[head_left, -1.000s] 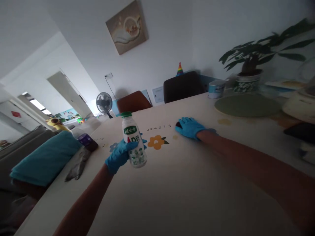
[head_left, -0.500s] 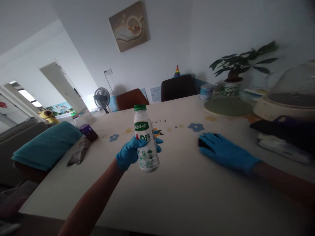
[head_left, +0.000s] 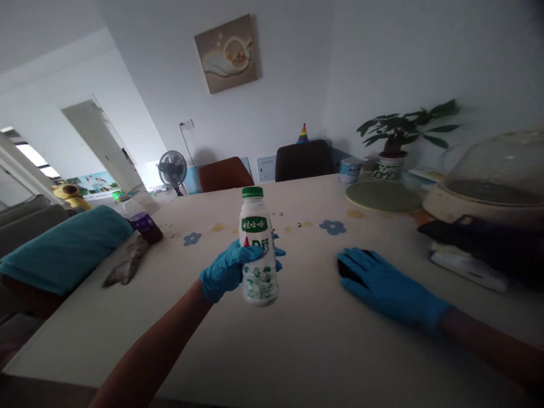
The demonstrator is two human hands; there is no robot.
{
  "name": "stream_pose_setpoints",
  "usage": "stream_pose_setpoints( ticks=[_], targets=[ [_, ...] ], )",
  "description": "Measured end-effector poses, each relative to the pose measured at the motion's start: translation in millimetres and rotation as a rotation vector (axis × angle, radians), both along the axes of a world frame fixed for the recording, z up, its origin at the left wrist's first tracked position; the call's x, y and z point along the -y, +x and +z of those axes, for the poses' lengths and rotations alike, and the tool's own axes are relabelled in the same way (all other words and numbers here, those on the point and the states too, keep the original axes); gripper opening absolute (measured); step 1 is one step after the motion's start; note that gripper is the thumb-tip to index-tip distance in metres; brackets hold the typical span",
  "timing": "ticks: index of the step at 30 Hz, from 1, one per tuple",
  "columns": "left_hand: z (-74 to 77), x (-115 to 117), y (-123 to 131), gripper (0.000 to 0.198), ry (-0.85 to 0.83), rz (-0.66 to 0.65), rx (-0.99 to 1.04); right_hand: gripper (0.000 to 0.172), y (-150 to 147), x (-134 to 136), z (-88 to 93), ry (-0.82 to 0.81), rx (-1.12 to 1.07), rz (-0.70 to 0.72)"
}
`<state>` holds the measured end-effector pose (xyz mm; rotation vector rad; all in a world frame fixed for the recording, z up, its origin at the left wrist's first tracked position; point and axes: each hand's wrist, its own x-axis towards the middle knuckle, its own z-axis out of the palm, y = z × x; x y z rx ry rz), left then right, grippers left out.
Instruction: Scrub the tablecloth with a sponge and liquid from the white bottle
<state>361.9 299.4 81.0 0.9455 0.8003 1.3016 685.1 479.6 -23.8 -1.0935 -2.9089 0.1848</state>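
My left hand [head_left: 224,271], in a blue glove, is wrapped round a white drink bottle [head_left: 257,249] with a green cap and green label, held upright above the cream table [head_left: 297,340]. My right hand [head_left: 385,280], also in a blue glove, lies with fingers stretched over a small dark object [head_left: 345,267] on the table, to the right of the bottle. Most of that dark object is hidden under the fingers.
A teal cushion [head_left: 63,246], a purple-labelled jar [head_left: 144,224] and a crumpled grey cloth [head_left: 125,266] sit at the left. A round green mat [head_left: 382,195], a tin [head_left: 351,169], a potted plant [head_left: 397,141] and a domed appliance [head_left: 488,187] stand at the right. Two chairs [head_left: 263,167] face the far edge.
The view has levelled out. My right hand, with the dark object under it, has drawn back from the table's middle toward me. The bottle stays upright in my left hand.
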Motion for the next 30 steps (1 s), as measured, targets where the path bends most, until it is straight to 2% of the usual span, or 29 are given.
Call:
stream_pose_setpoints(
  ticks=[4, 9, 17, 26, 30],
  targets=[
    [-2.0, -2.4, 4.8, 0.061, -0.024, -0.003, 0.020, 0.085, -28.5, -12.2, 6.2, -0.023, 0.038, 0.024],
    [-4.7, -4.9, 6.5, 0.065, -0.059, 0.017, 0.014, 0.085, -78.6, -32.8, 8.2, -0.015, 0.057, 0.079],
    [-9.6, -11.4, 2.7, 0.057, -0.036, -0.039, 0.004, 0.087, -146.7, -54.3, 2.8, 0.002, 0.018, 0.112],
    [-20.0, -24.3, -2.6, 0.061, -0.050, -0.103, 0.074, 0.092, -199.6, -77.4, -9.7, 0.026, 0.017, 0.169],
    [-30.0, -29.4, -14.7, 0.070, -0.172, -0.035, 0.155, 0.087, -217.5, -83.6, -9.4, 0.025, -0.009, 0.174]
  ],
)
